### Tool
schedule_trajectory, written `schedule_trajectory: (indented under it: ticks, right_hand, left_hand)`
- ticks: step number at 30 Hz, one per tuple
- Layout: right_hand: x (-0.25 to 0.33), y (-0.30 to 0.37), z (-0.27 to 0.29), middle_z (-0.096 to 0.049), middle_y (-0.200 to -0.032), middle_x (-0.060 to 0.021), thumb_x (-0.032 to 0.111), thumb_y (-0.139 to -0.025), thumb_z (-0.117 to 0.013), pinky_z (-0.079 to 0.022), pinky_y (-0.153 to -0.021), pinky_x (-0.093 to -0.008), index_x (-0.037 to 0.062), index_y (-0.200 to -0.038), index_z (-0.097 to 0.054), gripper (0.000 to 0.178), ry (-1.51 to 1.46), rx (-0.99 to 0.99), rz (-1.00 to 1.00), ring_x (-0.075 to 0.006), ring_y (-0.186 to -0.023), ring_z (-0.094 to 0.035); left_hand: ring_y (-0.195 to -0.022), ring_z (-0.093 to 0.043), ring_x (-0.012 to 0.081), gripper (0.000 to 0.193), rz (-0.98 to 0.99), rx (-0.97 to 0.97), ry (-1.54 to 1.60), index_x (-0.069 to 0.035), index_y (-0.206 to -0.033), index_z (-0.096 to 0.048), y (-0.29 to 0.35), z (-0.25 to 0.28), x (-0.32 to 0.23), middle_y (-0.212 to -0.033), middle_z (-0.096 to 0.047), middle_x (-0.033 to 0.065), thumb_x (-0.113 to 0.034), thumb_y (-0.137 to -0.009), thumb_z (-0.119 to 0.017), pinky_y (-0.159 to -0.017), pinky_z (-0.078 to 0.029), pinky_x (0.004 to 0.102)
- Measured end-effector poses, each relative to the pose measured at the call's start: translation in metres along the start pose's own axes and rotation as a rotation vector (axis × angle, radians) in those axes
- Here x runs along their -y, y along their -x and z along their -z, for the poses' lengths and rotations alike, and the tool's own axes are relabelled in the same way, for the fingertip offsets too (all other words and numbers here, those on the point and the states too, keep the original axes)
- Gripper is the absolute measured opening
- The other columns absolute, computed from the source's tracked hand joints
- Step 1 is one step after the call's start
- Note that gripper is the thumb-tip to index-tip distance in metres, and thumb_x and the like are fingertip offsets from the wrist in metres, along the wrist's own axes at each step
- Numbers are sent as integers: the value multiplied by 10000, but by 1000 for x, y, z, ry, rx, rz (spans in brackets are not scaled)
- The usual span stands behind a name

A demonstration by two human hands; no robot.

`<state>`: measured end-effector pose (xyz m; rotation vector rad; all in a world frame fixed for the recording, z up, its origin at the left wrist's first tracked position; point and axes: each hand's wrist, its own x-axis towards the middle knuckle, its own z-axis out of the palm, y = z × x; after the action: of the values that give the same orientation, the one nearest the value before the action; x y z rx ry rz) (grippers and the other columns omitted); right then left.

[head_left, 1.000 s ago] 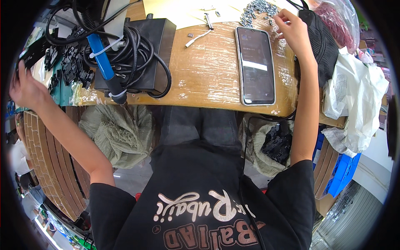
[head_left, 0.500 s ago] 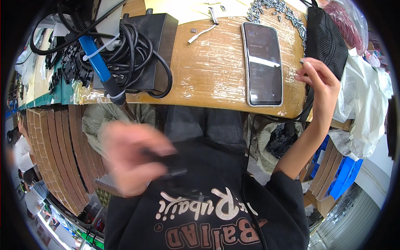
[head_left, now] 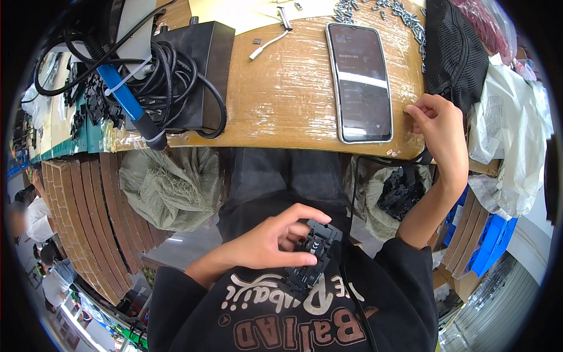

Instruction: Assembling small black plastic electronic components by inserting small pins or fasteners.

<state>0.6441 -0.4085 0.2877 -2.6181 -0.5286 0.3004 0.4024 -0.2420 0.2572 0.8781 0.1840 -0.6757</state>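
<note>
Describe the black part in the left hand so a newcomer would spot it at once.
Find the printed black shirt filling the lower middle, then the left hand in front of it. That hand holds a blocky black plastic housing with small white markings. Other black pieces lie in the open sack to the right, but this one alone is in the left hand.

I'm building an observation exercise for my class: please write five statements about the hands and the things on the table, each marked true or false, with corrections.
1. The left hand holds a black plastic part. True.
2. The phone lies screen down. False: the phone lies screen up on the table.
3. The blue handle is left of the phone. True.
4. The right hand rests on the phone. False: the right hand is right of it, apart.
5. Small metal pieces lie scattered on the table. True.
</note>
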Motion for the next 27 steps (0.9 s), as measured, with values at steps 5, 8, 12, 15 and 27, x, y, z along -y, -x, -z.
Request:
schedule_trajectory:
  ticks: [5, 8, 12, 15, 27]
  right_hand:
    - [-4, 0, -8, -552, -625, -177, 55, -714, -618, -421, -544, -312, -70, -753, -577, 137, 32, -91, 75, -239, -532, -527]
    - [-8, 1, -11, -556, -611, -132, 34, -720, -617, -429, -536, -272, -53, -770, -570, 110, -64, -133, 62, -175, -529, -538]
    - [-10, 3, -15, -559, -614, -82, 26, -746, -589, -441, -546, -236, -37, -799, -551, 90, -176, -126, 0, -110, -529, -516]
    - [-17, 0, -20, -560, -633, -80, 29, -746, -587, -438, -545, -228, -35, -806, -542, 98, -101, -193, 66, -94, -536, -514]
    - [25, 81, -22, -587, -780, -108, -82, -686, -602, -435, -630, -233, -24, -776, -541, 123, -1002, 199, 250, -140, -702, -556]
  left_hand:
    - [-872, -543, 110, 685, -74, -109, 135, -99, -1306, -207, -4, -4, 9, -1014, -560, 105, 9, -769, -618, -740, -443, 238]
    - [-845, -553, 103, 701, -189, -300, 68, -101, -1309, -189, -10, -9, 5, -1000, -569, 103, 18, -767, -617, -708, -450, 221]
    - [-853, -550, 89, 628, -176, -314, -29, -83, -1274, -250, -14, -9, -3, -991, -580, 87, 10, -772, -616, -703, -455, 215]
    - [-855, -552, 90, 596, -218, -340, -8, -64, -1249, -280, -18, -10, -1, -991, -582, 85, -9, -769, -628, -717, -459, 221]
    - [-689, -516, 36, 415, -384, -491, -273, -11, -1103, -483, -21, -13, 5, -850, -566, 36, -81, -745, -680, -576, -431, 186]
